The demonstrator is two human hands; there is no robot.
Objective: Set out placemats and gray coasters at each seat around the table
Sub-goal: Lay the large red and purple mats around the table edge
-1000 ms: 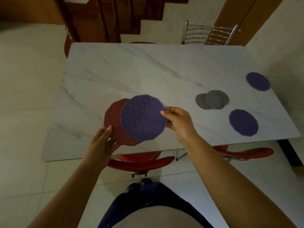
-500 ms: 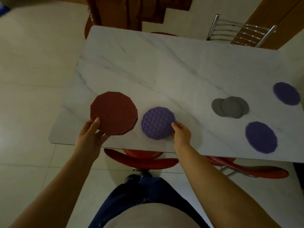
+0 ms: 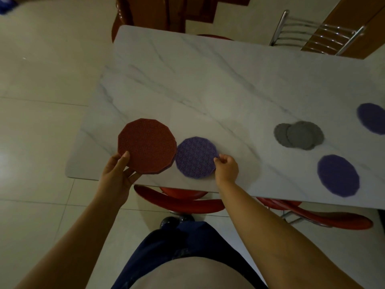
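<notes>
My left hand (image 3: 117, 174) grips a small stack of round placemats with a red placemat (image 3: 147, 146) on top, held just above the near left corner of the white marble table (image 3: 208, 84). A purple placemat (image 3: 195, 157) lies flat on the table beside it, and my right hand (image 3: 226, 168) pinches its right edge. Two more purple placemats lie to the right, one near the front edge (image 3: 338, 174) and one at the far right (image 3: 371, 117). A pile of gray coasters (image 3: 299, 135) sits between them.
Red chairs are tucked under the near edge, one below my hands (image 3: 179, 200) and one to the right (image 3: 325, 215). A chrome-backed chair (image 3: 314, 32) stands at the far side. A dark wooden piece of furniture (image 3: 158, 11) stands beyond the far left corner.
My right hand pulled the purple placemat off the stack and laid it on the table. My left hand carried the red-topped stack to the left.
</notes>
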